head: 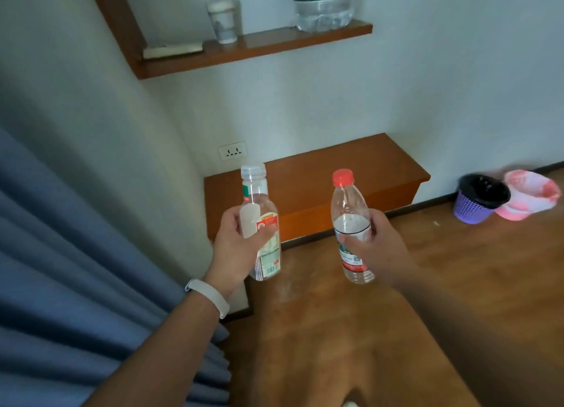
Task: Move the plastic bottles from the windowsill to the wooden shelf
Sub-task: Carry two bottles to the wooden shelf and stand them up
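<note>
Holding left hand (236,241): wrapped round clear-capped bottle (262,223), upright
Right hand (374,248): clasps red-capped bottle (351,223), slightly tilted
Shelf (259,51): above, carries cup (225,20), big bottle (324,5), flat pad (173,51)
Nearby: curtain (76,269) left, low wooden step (320,177) below, two bins (500,197) right

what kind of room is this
Probably a bedroom or a hotel or dorm room: blue curtain on the left, wooden wall shelf holding a large water bottle, wood floor with two small waste baskets in the corner.
</note>
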Demonstrator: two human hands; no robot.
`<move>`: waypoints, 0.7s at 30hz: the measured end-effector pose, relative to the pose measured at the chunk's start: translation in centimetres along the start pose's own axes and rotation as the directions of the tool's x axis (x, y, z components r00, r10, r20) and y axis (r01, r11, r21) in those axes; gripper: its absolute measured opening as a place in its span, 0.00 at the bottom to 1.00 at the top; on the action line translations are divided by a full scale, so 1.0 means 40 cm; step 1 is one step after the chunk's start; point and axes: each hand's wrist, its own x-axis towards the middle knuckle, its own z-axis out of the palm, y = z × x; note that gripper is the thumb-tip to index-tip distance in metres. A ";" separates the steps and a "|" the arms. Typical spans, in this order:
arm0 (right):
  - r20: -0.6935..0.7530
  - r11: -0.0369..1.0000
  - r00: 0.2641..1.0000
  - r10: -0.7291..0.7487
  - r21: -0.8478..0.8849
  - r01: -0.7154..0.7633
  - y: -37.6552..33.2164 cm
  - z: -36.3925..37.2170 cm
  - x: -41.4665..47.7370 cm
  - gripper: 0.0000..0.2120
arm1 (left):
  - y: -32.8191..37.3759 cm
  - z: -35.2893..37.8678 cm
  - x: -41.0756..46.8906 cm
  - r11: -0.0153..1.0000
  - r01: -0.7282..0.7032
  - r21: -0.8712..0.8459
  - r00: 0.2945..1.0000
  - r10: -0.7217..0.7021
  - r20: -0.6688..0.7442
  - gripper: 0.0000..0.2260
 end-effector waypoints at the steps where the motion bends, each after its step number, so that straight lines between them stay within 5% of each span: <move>1: -0.001 1.000 1.000 -0.005 -0.003 0.005 0.003 -0.017 0.025 0.25 | 0.008 0.019 0.017 1.000 -0.014 -0.002 1.000 0.014 0.002 0.22; 13: 0.086 0.999 0.996 -0.008 0.038 0.005 0.050 -0.044 0.261 0.22 | -0.021 0.135 0.256 0.998 0.021 0.051 0.999 -0.019 -0.035 0.25; 21: 0.097 1.000 0.995 0.027 -0.014 -0.026 0.018 0.026 0.518 0.30 | -0.045 0.158 0.556 0.992 0.000 0.126 1.000 -0.001 0.012 0.25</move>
